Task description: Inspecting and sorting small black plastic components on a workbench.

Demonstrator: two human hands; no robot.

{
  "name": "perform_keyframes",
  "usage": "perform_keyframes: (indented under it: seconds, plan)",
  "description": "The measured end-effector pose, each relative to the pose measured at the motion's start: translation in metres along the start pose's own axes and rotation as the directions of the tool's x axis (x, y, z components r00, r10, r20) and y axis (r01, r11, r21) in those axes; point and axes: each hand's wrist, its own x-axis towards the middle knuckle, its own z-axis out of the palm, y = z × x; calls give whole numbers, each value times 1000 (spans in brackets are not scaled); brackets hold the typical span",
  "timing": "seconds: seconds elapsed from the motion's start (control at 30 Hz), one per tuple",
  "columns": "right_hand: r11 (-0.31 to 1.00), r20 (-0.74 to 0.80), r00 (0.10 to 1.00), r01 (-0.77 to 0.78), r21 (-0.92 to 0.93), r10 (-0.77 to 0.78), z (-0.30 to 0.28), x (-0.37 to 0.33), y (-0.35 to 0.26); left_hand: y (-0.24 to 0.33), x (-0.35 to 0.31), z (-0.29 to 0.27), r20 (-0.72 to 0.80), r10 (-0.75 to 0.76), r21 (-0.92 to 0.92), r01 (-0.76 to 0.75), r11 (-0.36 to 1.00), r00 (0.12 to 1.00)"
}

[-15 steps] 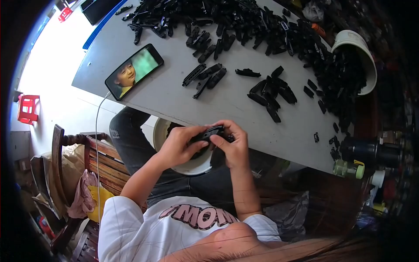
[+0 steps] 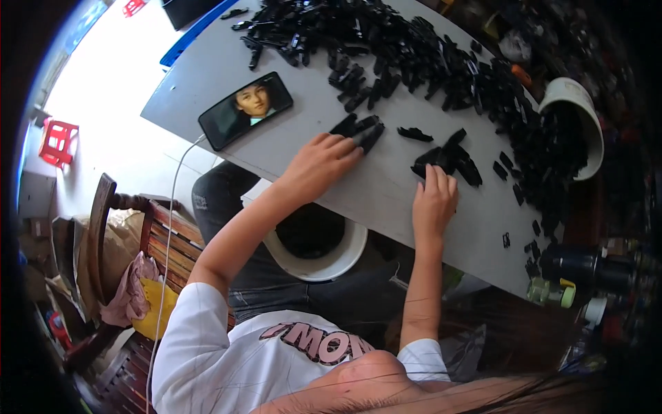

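My left hand reaches over the table with its fingers stretched out, fingertips against a small group of black plastic parts. To the right, the bent fingers of my right hand close on a black plastic part at the near side of another small group. The thumb tips are mostly hidden. Below the table edge, between my legs, a white bucket has dark contents. One single black part lies between the two groups.
A large heap of black parts covers the far side, spilling from a tipped white bucket at right. A phone playing video, with a white cable, lies at left. A green-lidded bottle and wooden chair flank me.
Both hands have moved from above the bucket to the parts on the table, parting from each other. The black part they held together is gone from between them. The view has shifted slightly.
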Motion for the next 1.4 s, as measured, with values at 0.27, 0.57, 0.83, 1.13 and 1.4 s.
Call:
perform_keyframes:
  seconds: [0.27,0.57,0.83,1.13,1.4]
  plan:
    - [985,-14,986,164,48,-164,13,-15,-7,11,2,11,-93,15,-119,-26,993,996]
    - [-84,434,901,-433,898,-2,-27,-51,-36,44,-10,6,85,-446,-780,338,526,891]
    - [-69,378,911,-372,926,162,-27,-55,-55,67,-15,-9,271,-232,-882,338,328,934]
    - [-395,373,915,-289,872,155,-25,-53,-65,78,-21,-17,383,-122,-911,396,117,916]
    - [374,42,851,-274,886,523,-11,-37,13,28,-5,1,-175,-419,-378,333,864,891]
